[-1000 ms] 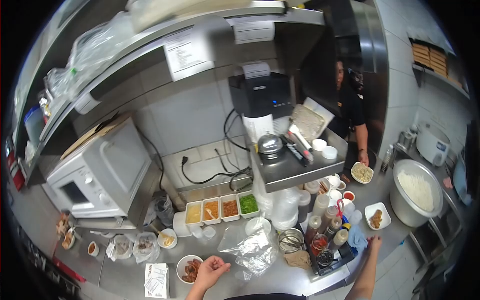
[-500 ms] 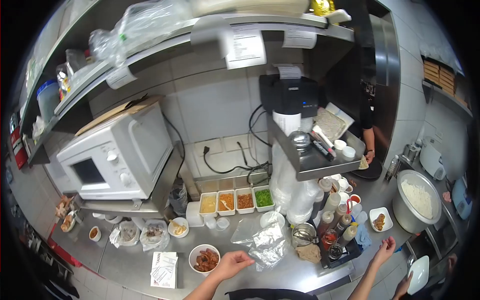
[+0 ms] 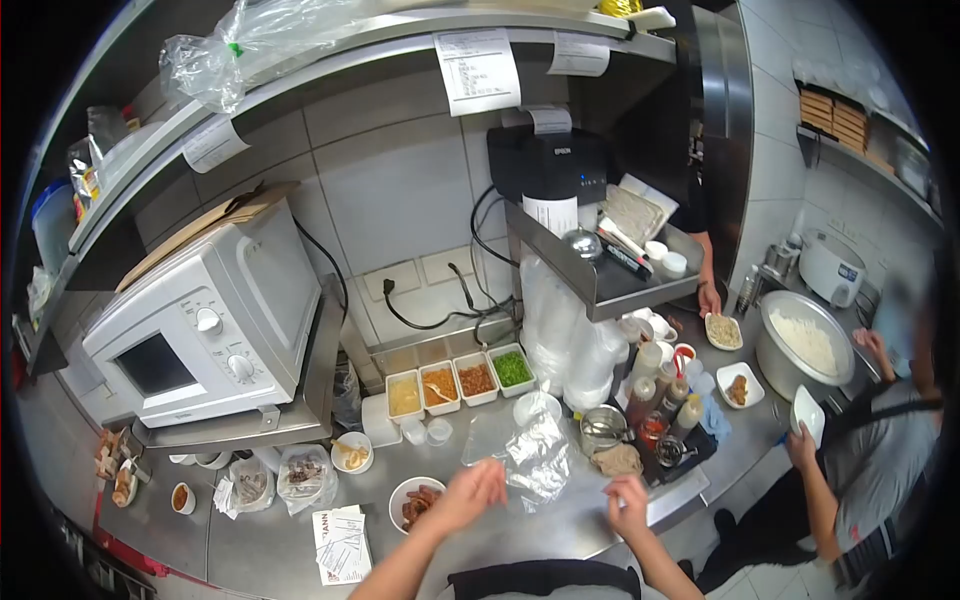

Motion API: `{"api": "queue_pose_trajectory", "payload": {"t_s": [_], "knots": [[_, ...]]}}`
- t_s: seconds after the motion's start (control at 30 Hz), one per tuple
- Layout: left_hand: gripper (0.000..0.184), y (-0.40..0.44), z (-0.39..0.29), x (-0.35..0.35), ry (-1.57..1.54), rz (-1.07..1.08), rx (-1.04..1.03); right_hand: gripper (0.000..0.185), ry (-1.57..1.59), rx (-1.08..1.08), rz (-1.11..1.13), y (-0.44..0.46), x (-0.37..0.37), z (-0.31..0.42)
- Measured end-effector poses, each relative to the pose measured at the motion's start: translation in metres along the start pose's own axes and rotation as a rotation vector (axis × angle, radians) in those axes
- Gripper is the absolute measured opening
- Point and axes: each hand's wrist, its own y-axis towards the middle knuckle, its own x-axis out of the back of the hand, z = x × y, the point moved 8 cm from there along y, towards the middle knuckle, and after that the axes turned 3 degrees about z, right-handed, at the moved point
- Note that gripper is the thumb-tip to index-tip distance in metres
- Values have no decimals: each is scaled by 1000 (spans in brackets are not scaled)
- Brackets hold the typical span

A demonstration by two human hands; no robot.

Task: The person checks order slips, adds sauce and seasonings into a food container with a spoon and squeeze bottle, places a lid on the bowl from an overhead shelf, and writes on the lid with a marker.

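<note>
My left hand (image 3: pixel 474 497) hovers over the counter beside a white bowl of browned meat pieces (image 3: pixel 418 498), its forearm covering part of the bowl. Its fingers are loosely bent and apart, with nothing visible in them. Right of it lie a clear plastic bag and crumpled foil (image 3: pixel 538 460). My right hand (image 3: pixel 628 505) is above the counter's front edge, near a folded brown cloth (image 3: pixel 616 460). Its fingers are curled together; whether they hold something small is unclear.
Sauce bottles (image 3: pixel 655 395) crowd a dark tray at right. Topping containers (image 3: pixel 440 388) line the wall. A large rice pot (image 3: pixel 805 345) stands far right, near a co-worker holding a white dish (image 3: pixel 808 415). Another person's hand (image 3: pixel 709 300) touches a small food dish (image 3: pixel 723 332).
My right hand has come in from the far right toward the left. My left hand has risen slightly. A co-worker has stepped into view, and another person's hand has brought a food dish forward.
</note>
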Motion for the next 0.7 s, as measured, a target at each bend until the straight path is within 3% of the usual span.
{"api": "queue_pose_trajectory", "payload": {"t_s": [0.07,0.2,0.33,0.47,0.57,0.6,0.63,0.67,0.7], "knots": [[16,13,-34,25,-120,-62,-100,15,18,-57,105,-18,-26,-15],[14,55,-122,73,-54,-178,-505,14,-25,-198,193,-51,-46,-44],[9,120,-199,121,250,-412,-809,11,-71,-213,174,-56,-50,-51],[12,199,-255,157,522,-731,-988,8,-50,-243,180,-57,-50,-58],[34,285,-259,189,646,-958,-850,8,-47,-275,186,-58,-49,-59],[45,318,-262,200,614,-785,-566,8,-44,-289,192,-58,-49,-60],[58,356,-252,218,703,-850,-497,8,-41,-302,201,-59,-49,-62],[63,385,-246,233,734,-850,-386,8,-44,-301,203,-61,-50,-64],[60,395,-245,234,676,-907,-410,8,-45,-299,199,-62,-49,-65]]}}
